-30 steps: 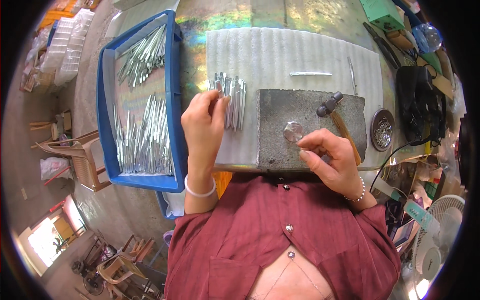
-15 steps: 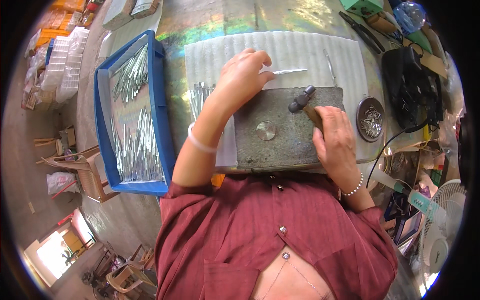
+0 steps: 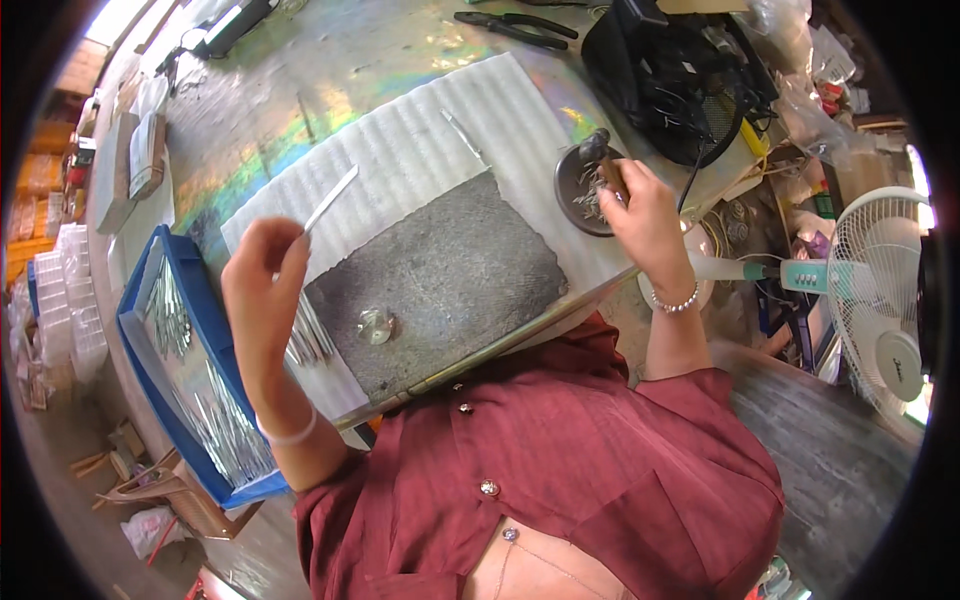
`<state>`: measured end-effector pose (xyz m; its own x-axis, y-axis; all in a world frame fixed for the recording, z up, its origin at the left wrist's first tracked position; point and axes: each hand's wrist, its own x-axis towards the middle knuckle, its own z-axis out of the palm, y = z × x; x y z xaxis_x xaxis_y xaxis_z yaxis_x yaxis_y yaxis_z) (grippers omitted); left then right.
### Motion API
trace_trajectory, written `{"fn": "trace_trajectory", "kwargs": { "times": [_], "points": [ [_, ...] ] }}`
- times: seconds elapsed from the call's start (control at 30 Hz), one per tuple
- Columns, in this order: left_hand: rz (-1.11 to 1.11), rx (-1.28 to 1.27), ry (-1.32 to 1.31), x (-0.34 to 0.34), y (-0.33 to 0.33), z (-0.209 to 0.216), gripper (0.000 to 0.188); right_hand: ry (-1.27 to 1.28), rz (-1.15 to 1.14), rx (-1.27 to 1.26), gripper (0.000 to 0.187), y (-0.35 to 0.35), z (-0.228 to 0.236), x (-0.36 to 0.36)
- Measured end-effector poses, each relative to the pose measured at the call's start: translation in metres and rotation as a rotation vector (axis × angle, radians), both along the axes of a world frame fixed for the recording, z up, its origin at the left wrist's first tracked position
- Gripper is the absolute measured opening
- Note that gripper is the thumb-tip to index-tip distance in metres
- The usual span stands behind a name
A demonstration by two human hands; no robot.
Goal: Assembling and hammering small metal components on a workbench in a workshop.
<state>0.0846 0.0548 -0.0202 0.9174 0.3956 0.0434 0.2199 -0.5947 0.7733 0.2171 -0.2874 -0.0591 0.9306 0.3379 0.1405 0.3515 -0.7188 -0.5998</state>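
My left hand [image 3: 262, 275] pinches one end of a flat silvery metal strip [image 3: 333, 197], which points away over the white foam sheet [image 3: 400, 130]. My right hand [image 3: 648, 215] grips the wooden handle of a small hammer [image 3: 595, 145]. Its dark head is above a round dark dish [image 3: 566, 192] of small metal bits, partly hidden by hand and hammer. Between my hands lies a grey stone slab [image 3: 450, 275], with a shiny round disc [image 3: 376, 325] near its lower left. Several metal strips [image 3: 312, 340] lie beside the slab, near my left wrist.
A blue tray [image 3: 262, 487] with bundles of metal strips stands at the left. Another thin metal piece [image 3: 463, 136] lies on the foam. Pliers [image 3: 520, 28] and a black mesh basket [image 3: 655, 80] are at the back. A fan [image 3: 880, 290] stands at the right.
The view has turned. My right hand has carried the hammer from over the slab to the dish. My left hand has moved left of the slab, the strip still in its fingers.
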Motion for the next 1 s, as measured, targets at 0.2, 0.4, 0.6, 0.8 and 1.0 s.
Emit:
{"fn": "trace_trajectory", "kwargs": {
  "times": [0.2,0.4,0.6,0.8,1.0],
  "points": [
    [0.201,-0.246,-0.093,-0.063,-0.028,0.023,0.010,0.009,-0.006,-0.168,0.025,-0.020,-0.022,0.029],
    [0.205,0.008,-0.039,-0.103,-0.046,0.028,0.012,0.017,0.058,-0.019,0.023,-0.001,-0.023,0.056],
    [0.136,0.092,-0.005,-0.112,-0.056,0.027,0.016,0.137,0.409,-0.064,0.016,0.018,-0.028,0.108],
    [0.137,0.081,0.003,-0.113,-0.056,0.021,0.015,0.244,0.772,-0.372,0.015,0.032,-0.011,0.135],
    [0.132,0.058,-0.033,-0.105,-0.058,0.017,0.016,0.255,0.863,-0.565,0.016,0.045,-0.011,0.148]
  ]
}}
